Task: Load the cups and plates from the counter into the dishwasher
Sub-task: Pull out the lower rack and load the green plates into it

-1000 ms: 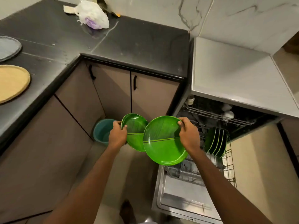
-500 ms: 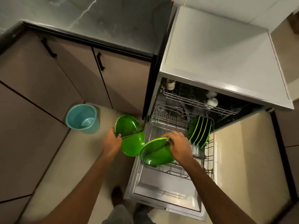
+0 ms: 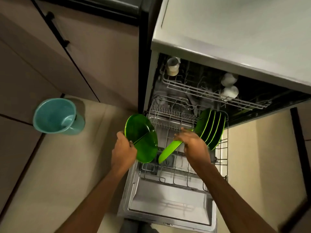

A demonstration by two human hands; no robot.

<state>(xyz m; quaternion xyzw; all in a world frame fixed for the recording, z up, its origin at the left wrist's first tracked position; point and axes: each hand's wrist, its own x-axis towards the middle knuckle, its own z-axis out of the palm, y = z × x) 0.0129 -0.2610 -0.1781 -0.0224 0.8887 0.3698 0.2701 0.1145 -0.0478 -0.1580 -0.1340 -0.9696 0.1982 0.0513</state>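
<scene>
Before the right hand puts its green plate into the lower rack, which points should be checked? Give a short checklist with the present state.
1. Right hand grips the tilted green plastic plate: ok.
2. Left hand holds the second green divided plate clear of the rack: ok.
3. Lower wire rack pulled out: ok.
4. Free slot beside the row of standing green plates: ok.
5. Plate edge lined up with the tines: cannot tell.

A teal bucket [image 3: 57, 116] stands upright on the beige floor [image 3: 70, 165], just beside brown cabinet doors [image 3: 94, 52] fitted with a black handle [image 3: 58, 29].
</scene>
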